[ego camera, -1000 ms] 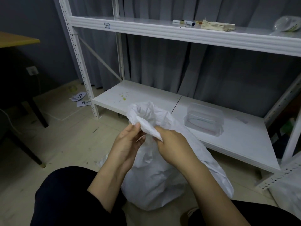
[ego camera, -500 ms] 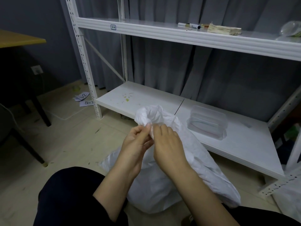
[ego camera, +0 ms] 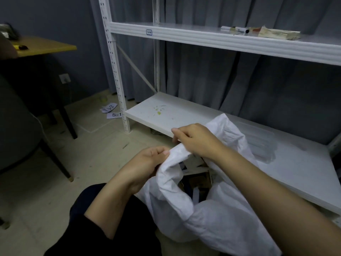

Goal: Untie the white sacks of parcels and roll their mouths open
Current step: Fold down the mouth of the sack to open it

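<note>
A white woven sack (ego camera: 217, 218) stands on the floor between my knees, in front of the white rack. Its mouth gapes open, and parcels (ego camera: 197, 180) show inside as dark and pale shapes. My left hand (ego camera: 147, 163) grips the near rim of the mouth, fingers curled round the fabric. My right hand (ego camera: 195, 139) grips the far rim a little higher and holds it toward the shelf. The sack's lower part is hidden behind my right forearm.
The rack's low shelf (ego camera: 175, 115) runs behind the sack, with a clear plastic box (ego camera: 262, 143) partly hidden by the fabric. The upper shelf (ego camera: 203, 36) carries markers and a paper stack. A chair (ego camera: 20, 130) and wooden table (ego camera: 44, 46) stand left. Paper labels (ego camera: 111, 110) lie on the floor.
The sack's bunched neck has come apart: my hands have drawn the rim in opposite directions and the mouth now gapes, showing parcels. The view has shifted right and closer.
</note>
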